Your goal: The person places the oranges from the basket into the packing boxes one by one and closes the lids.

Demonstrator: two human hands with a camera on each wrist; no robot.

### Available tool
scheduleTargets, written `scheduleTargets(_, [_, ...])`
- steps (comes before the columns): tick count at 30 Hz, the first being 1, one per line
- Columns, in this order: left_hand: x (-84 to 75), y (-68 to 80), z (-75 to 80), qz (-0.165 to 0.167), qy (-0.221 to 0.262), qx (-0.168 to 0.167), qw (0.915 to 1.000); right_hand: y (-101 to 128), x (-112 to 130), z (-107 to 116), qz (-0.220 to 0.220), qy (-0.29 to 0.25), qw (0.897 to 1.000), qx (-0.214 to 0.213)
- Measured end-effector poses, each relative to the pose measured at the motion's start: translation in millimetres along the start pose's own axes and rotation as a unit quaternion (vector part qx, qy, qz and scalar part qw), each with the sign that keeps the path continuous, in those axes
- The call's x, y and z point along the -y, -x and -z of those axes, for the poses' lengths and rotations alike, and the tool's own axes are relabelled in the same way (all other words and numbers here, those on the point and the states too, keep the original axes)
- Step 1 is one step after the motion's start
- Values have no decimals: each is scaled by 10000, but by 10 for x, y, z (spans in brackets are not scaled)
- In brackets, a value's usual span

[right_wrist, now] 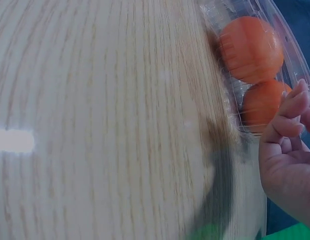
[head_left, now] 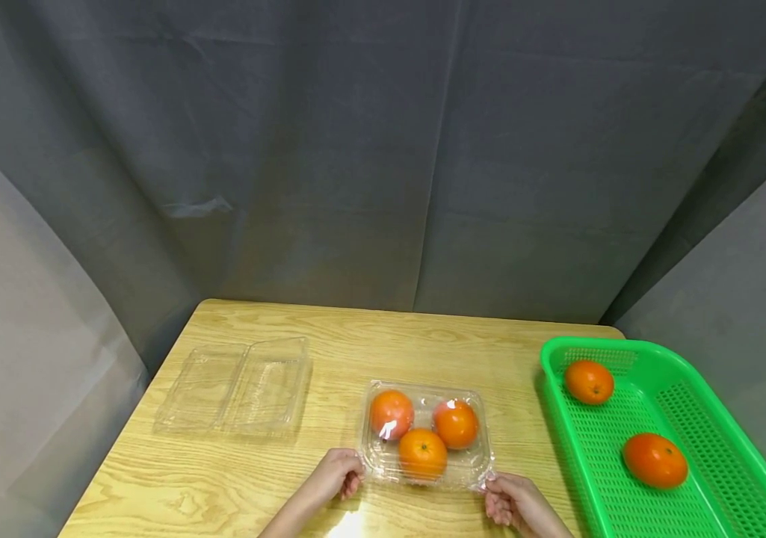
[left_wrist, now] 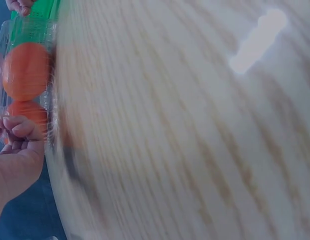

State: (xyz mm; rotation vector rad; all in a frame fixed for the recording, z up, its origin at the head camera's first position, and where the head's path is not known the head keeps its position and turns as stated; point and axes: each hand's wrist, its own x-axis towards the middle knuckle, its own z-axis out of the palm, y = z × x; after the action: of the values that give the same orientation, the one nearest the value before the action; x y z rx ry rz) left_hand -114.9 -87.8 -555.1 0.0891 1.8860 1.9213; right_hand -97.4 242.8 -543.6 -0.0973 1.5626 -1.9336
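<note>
At the near edge of the tabletop point(head_left: 241, 478), the left hand point(head_left: 337, 475) curls its fingers on the near left corner of a closed clear clamshell box point(head_left: 426, 436), and the right hand point(head_left: 512, 502) has bent fingers at its near right corner; whether they grip cannot be told. The box holds three oranges point(head_left: 422, 453). Farther left lies an empty open clamshell point(head_left: 238, 387). At the right edge, a green basket point(head_left: 699, 448) carries two more oranges point(head_left: 655, 459).
</note>
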Motion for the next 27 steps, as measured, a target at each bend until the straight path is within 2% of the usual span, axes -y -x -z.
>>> scheduleTargets(11, [-20, 13, -17, 32, -160, -55, 9999, -11, -17, 0, 84, 306, 9995, -30])
scheduleTargets(14, [-81, 48, -49, -3, -473, -234, 9986, -14, -9, -33, -11, 574, 9976, -374])
scheduleTargets(16, [-84, 50, -59, -85, -788, -369, 9962, -20, 2, -74, -95, 948, 9920, -824])
scheduleTargets(18, [-84, 49, -63, -282, -1325, -533, 9893, -26, 13, -126, -157, 1404, 9797, -1419])
scheduleTargets(20, [-35, 29, -47, -548, -1842, -717, 9787, -31, 16, -177, -57, 1983, 9585, -2046])
scheduleTargets(23, [-46, 40, -42, -936, -2598, -1013, 9558, -34, 13, -236, 286, 2791, 9183, -2793])
scheduleTargets(25, [-46, 39, -44, -1116, -3004, -1228, 9393, -36, 10, -258, 647, 3323, 8897, -3062])
scheduleTargets(27, [-45, 35, -51, -1295, -3379, -1409, 9215, -36, 9, -267, 1052, 3757, 8653, -3148])
